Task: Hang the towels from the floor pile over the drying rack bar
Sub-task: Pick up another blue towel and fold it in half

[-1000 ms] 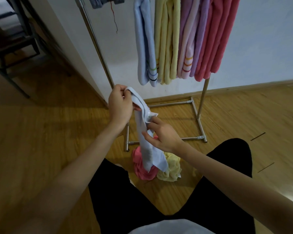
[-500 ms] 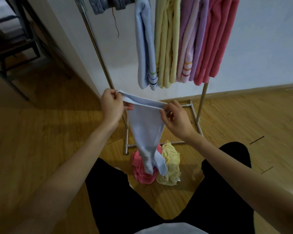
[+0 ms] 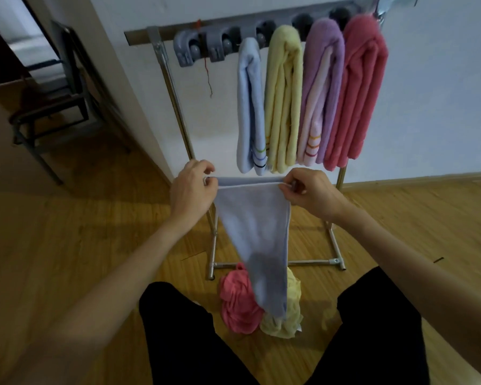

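Held towel: While it is pulled taut along its top edge between both hands, the pale blue towel (image 3: 254,232) hangs in front of the rack, tapering to a point over the floor pile.
Left hand (image 3: 192,190): fingers curled, its grip pinching the towel's left corner.
Right hand (image 3: 311,193): grip likewise closed on the right corner — thumb and fingertips nipping the hem.
Floor pile: a crumpled pink towel (image 3: 238,304) and a yellow towel (image 3: 285,318), touching, on the wooden floor (image 3: 81,259) at the rack's foot.
Drying rack bar (image 3: 261,34): carries four hung towels side by side — light blue (image 3: 249,107), yellow (image 3: 283,101), purple (image 3: 321,93) and pink (image 3: 357,93).
Surroundings: a white wall (image 3: 442,93) behind; a dark chair (image 3: 53,107) at far left.
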